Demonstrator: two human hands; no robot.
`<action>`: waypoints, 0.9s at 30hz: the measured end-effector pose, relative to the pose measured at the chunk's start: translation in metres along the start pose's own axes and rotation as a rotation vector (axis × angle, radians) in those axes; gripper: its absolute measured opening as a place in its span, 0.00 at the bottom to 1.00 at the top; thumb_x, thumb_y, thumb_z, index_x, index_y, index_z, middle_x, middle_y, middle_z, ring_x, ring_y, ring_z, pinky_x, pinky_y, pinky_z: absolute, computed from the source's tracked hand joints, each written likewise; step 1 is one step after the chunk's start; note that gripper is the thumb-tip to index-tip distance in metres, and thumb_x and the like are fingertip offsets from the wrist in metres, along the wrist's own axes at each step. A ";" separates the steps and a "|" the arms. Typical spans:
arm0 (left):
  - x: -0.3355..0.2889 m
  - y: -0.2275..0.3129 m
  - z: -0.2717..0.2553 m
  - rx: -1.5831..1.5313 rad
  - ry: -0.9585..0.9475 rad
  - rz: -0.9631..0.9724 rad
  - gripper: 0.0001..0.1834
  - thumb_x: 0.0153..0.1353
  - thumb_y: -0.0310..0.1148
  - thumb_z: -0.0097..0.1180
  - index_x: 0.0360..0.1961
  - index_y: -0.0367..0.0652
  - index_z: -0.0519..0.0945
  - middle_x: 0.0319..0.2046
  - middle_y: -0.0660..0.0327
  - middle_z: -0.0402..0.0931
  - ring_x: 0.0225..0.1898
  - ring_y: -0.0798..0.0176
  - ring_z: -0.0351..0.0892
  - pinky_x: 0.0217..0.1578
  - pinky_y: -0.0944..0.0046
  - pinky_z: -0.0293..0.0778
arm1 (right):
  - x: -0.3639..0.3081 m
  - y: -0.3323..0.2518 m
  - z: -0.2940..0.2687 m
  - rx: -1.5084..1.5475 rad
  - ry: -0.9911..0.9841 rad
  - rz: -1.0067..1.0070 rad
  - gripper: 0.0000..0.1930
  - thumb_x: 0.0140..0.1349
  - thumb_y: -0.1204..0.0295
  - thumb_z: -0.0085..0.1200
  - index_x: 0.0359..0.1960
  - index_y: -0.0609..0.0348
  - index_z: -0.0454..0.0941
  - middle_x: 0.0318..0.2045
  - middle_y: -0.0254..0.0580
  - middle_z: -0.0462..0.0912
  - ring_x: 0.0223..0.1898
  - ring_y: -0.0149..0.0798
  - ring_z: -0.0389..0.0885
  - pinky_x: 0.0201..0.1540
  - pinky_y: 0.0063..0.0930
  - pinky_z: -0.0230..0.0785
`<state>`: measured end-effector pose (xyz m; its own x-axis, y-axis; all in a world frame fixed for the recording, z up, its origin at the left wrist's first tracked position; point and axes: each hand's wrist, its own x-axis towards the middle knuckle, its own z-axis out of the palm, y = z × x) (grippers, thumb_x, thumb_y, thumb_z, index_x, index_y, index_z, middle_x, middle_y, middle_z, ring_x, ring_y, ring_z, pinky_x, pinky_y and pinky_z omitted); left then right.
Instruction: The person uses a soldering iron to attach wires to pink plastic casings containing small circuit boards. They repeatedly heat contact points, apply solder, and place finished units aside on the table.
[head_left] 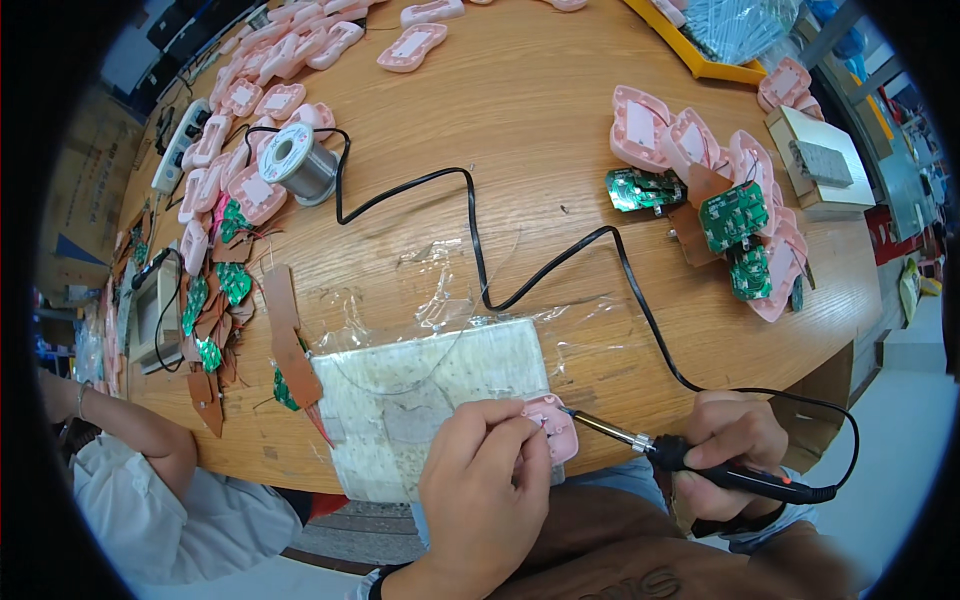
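My left hand (487,480) is closed on a small pink plastic shell (560,428), held over the right edge of a worn whitish mat (440,385). The fingers hide much of the shell. In my right hand (735,450) is a black-handled soldering iron (665,452), gripped like a pen. Its metal tip points left and reaches the shell's upper edge; whether it touches cannot be made out. A black cord (472,230) runs from the iron's handle across the table to the far left.
A solder wire spool (300,165) stands far left, near many pink shells (265,50) and a power strip (180,150). Green circuit boards (735,215) lie with shells on the right; more boards (233,283) lie left. Another person's arm (135,425) rests at the left. A yellow tray (700,55) sits far right.
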<state>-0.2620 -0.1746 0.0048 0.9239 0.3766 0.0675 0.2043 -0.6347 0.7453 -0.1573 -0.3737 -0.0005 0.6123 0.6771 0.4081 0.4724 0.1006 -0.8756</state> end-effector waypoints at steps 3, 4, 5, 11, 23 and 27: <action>0.003 0.003 0.001 0.021 0.002 -0.002 0.07 0.49 0.16 0.62 0.30 0.33 0.79 0.35 0.54 0.77 0.34 0.58 0.81 0.32 0.66 0.78 | -0.001 -0.001 -0.001 0.004 -0.005 0.016 0.14 0.42 0.80 0.64 0.31 0.59 0.73 0.17 0.39 0.73 0.14 0.37 0.69 0.17 0.27 0.57; 0.004 0.005 0.000 0.020 -0.003 -0.005 0.07 0.49 0.16 0.62 0.30 0.33 0.79 0.35 0.54 0.76 0.33 0.58 0.81 0.32 0.66 0.78 | -0.001 -0.001 -0.001 0.015 -0.002 0.023 0.14 0.42 0.80 0.64 0.31 0.59 0.73 0.17 0.39 0.73 0.14 0.37 0.69 0.17 0.27 0.58; 0.005 0.006 0.000 0.018 -0.006 -0.008 0.07 0.48 0.16 0.63 0.29 0.33 0.79 0.35 0.55 0.76 0.33 0.58 0.81 0.31 0.66 0.77 | -0.001 -0.001 -0.001 0.006 -0.018 0.027 0.14 0.42 0.80 0.64 0.31 0.59 0.73 0.17 0.39 0.73 0.15 0.37 0.69 0.17 0.27 0.58; 0.010 0.013 -0.003 0.122 -0.061 0.004 0.06 0.46 0.18 0.63 0.27 0.34 0.79 0.33 0.56 0.75 0.30 0.56 0.79 0.28 0.63 0.75 | 0.000 0.000 0.002 0.034 -0.082 0.040 0.13 0.43 0.80 0.64 0.30 0.59 0.74 0.17 0.40 0.73 0.15 0.38 0.69 0.17 0.28 0.57; 0.013 0.017 -0.001 0.166 -0.070 -0.012 0.04 0.47 0.18 0.62 0.26 0.33 0.80 0.31 0.55 0.75 0.29 0.55 0.78 0.28 0.62 0.74 | 0.000 0.002 0.001 0.022 -0.105 0.007 0.11 0.44 0.79 0.62 0.30 0.58 0.74 0.16 0.38 0.70 0.14 0.37 0.67 0.15 0.28 0.54; 0.013 0.017 -0.002 0.183 -0.076 -0.002 0.04 0.47 0.18 0.62 0.27 0.32 0.80 0.31 0.55 0.75 0.30 0.55 0.78 0.29 0.62 0.74 | -0.001 0.004 -0.001 0.016 -0.069 -0.004 0.13 0.45 0.76 0.62 0.32 0.57 0.72 0.15 0.38 0.69 0.13 0.35 0.66 0.14 0.28 0.52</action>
<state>-0.2470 -0.1795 0.0199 0.9438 0.3302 0.0102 0.2553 -0.7484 0.6121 -0.1550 -0.3744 -0.0043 0.5649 0.7253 0.3934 0.4640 0.1150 -0.8784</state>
